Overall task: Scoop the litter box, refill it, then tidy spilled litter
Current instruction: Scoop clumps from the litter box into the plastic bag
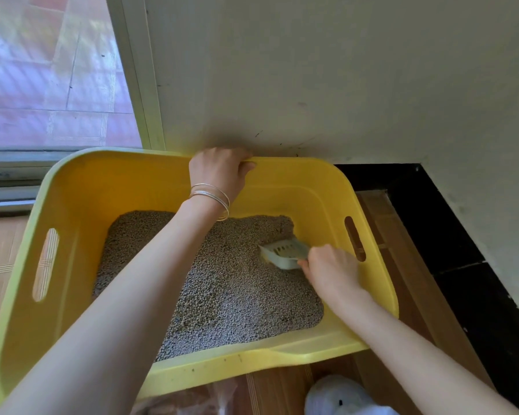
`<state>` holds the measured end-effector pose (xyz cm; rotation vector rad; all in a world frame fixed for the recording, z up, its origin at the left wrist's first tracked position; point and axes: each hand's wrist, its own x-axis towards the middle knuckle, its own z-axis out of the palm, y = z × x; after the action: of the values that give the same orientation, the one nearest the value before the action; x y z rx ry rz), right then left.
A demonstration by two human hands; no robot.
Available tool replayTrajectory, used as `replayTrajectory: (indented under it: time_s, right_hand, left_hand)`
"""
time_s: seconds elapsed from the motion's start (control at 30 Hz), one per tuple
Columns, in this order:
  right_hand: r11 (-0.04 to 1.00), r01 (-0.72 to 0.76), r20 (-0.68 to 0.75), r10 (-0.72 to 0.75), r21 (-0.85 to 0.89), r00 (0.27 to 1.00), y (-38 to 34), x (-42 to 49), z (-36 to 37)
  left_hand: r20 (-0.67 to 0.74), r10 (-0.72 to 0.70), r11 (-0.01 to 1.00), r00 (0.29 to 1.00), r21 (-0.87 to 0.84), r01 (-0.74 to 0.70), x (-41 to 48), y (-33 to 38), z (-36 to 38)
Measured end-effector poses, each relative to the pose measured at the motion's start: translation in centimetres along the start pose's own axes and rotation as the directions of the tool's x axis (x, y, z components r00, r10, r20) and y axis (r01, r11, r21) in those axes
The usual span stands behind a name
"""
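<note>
A yellow litter box (81,187) stands on the floor against the wall, tilted a little, with grey pellet litter (228,289) spread across its bottom. My left hand (219,169) reaches over the litter and grips the box's far rim, thin bangles on the wrist. My right hand (333,271) holds the handle of a pale slotted scoop (285,253), whose blade lies in the litter near the box's right wall.
A cream wall (342,70) rises right behind the box. A glass door with a metal track (9,175) is at the left. A black tiled skirting (450,235) runs along the right. A white shoe (339,393) and clear plastic (198,399) lie on the wooden floor in front.
</note>
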<state>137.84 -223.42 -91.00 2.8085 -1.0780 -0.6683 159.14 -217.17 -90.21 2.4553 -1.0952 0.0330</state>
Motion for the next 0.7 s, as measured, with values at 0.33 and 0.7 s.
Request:
replayTrajectory:
  time_s: [0.33, 0.7]
  right_hand:
    - [0.969, -0.035, -0.153, 0.074, 0.244, 0.985, 0.7, 4.3, 2.0]
    - [0.762, -0.008, -0.112, 0.105, 0.647, 0.988, 0.6, 4.9, 3.1]
  left_hand:
    - [-0.053, 0.0, 1.0, 0.999, -0.014, -0.001, 1.2, -0.9, 0.4]
    - [-0.139, 0.191, 0.97, 0.972, -0.124, -0.209, 0.8, -2.8, 0.6]
